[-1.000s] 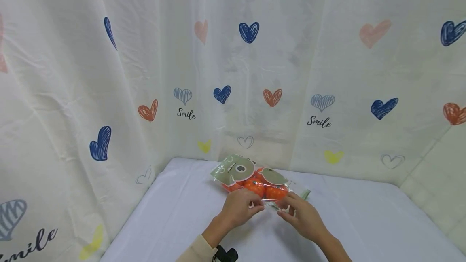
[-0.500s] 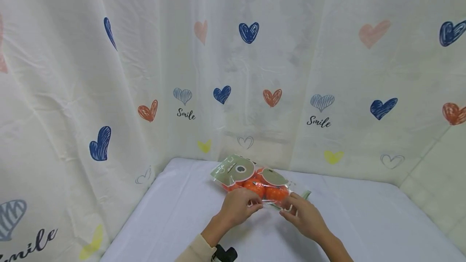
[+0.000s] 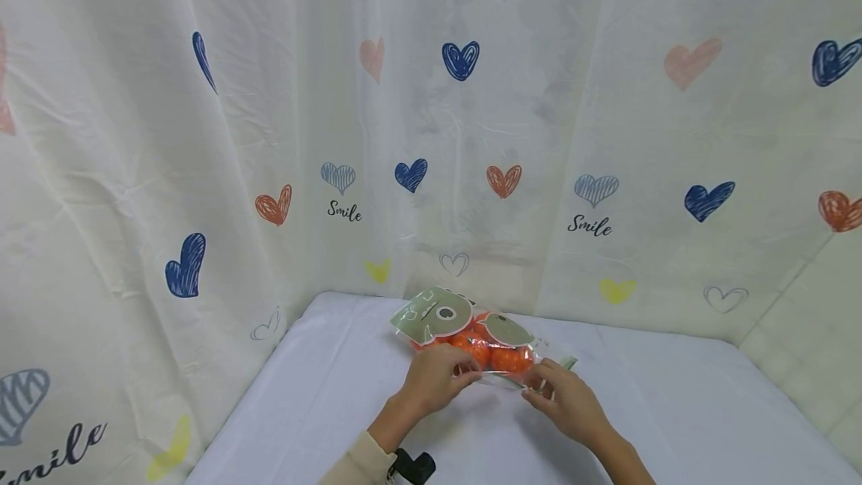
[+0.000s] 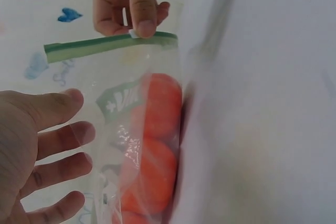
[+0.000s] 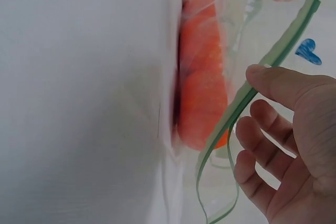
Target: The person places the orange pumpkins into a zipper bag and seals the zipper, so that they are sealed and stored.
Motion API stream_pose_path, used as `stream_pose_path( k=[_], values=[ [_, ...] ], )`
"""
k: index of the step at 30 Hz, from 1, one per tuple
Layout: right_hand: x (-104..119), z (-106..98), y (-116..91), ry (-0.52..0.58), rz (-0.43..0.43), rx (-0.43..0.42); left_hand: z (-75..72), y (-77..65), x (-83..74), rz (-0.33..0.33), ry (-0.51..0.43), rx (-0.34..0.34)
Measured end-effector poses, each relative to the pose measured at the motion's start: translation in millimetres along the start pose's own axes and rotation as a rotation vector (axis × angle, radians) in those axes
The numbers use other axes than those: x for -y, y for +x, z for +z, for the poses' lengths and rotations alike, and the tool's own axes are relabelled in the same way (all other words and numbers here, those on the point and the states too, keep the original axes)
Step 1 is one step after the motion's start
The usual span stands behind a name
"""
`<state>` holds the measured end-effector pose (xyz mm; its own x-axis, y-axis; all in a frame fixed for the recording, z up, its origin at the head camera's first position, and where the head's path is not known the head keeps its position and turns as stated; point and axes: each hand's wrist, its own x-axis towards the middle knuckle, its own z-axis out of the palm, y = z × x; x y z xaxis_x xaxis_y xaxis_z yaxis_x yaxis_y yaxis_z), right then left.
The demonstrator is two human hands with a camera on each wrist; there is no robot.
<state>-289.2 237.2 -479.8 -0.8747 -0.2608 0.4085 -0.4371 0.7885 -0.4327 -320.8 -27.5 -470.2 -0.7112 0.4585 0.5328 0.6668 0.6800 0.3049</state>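
A clear zip bag (image 3: 444,324) printed with a green cartoon face lies on its side on the table, filled with several orange fruits (image 3: 512,360) that look like mandarins. My left hand (image 3: 434,380) holds the bag's film at its near edge, thumb and fingertips at the plastic. My right hand (image 3: 569,399) pinches the green zip strip (image 5: 286,40) between thumb and index finger, at a small pale slider (image 4: 133,33). In the right wrist view, the strip runs as one band towards the left hand and parts into two bands beyond the right hand.
The table (image 3: 660,395) has a white cloth over it. A white curtain (image 3: 431,118) with printed hearts hangs behind and to the sides. A dark wrist device (image 3: 414,466) sits at the left sleeve (image 3: 360,462).
My right hand has slid slightly to the right along the zip strip. The left hand has shifted a little to the left, and the bag has barely moved.
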Motion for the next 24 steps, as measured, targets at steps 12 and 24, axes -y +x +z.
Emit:
stream_pose_path(
  k=[12, 24],
  values=[
    [-6, 0, 2, -0.007, 0.116, 0.061, -5.7, 0.3, 5.1, -0.019, -0.049, -0.022],
    [-10, 0, 2, -0.001, 0.190, 0.074, -12.9, 0.7, 10.7, -0.038, -0.094, -0.029]
  ],
)
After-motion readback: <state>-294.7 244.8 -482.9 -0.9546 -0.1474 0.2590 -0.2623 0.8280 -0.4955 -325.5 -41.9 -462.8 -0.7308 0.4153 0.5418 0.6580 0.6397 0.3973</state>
